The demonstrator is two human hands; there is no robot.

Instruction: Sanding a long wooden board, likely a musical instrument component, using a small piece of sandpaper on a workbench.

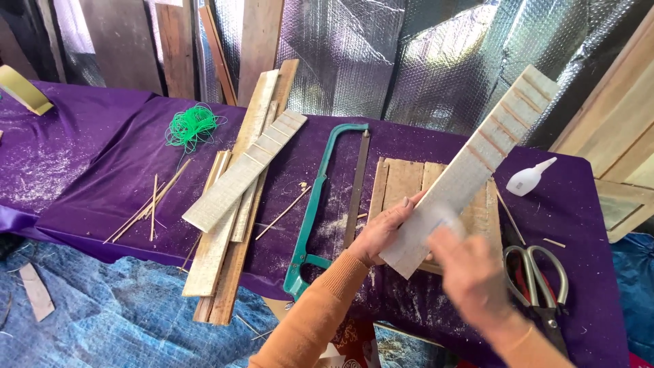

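Pale wooden strip [470, 170] slants up right over the purple cloth [88, 177], its near end gripped by the left hand [381, 232], while the blurred right hand [470, 269], grip unclear, touches its near edge, with the hacksaw [320, 204] left and scissors [541, 279] right.

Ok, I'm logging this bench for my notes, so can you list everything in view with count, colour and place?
slat: one, pale with reddish notches, held tilted above the pallet
pallet: one, brown, under the slat
hacksaw: one, green frame, centre of cloth
planks: several, pale and brown, stacked left of hacksaw
cord: one tangle, green, far left
sticks: several, thin, tan, left on cloth
glue bottle: one, white, right
scissors: one pair, metal, right front
cloth: one, purple, covering table
left hand: grips the slat's lower end
right hand: blurred, on the slat
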